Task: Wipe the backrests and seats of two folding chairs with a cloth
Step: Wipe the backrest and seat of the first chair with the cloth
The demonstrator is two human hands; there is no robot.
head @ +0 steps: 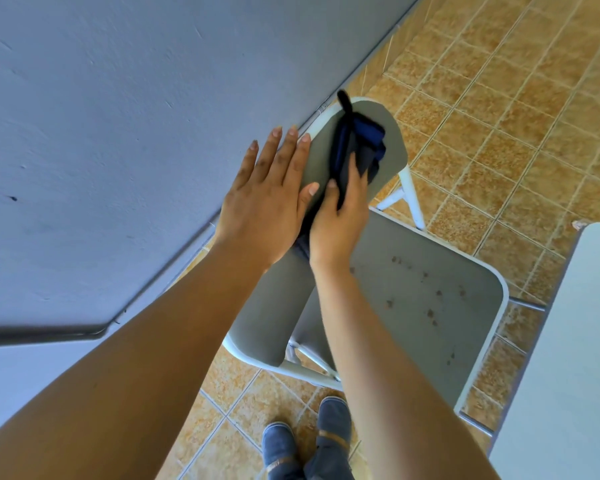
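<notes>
Seen from above, looking down past two bare forearms: a grey folding chair with a white metal frame (430, 299), standing open on an orange-tan tiled floor (499, 98) close beside a pale blue-grey wall (101, 98). Pressed against the chair's grey padded backrest (316, 161), a dark navy-and-blue folded cloth (357, 147), with one narrow dark strip poking up past the backrest's top edge. Right hand (340, 220) wrapped around the lower end of the cloth, grip closed on it, thumb on the near side and fingers curled over the fabric. Left hand (267, 199) open and flat, fingers spread and extended, palm laid on the left edge of the backrest, thumb tip just beside the right thumb; nothing held in that grip. Below the hands, the grey seat (423, 271), dotted with small brown specks across its middle and right side. At the right edge, part of a white rounded panel (575, 341), too cropped to identify. At the bottom, a pair of blue slip-on shoes with tan stripes (312, 441), planted on the tiles just behind the chair.
</notes>
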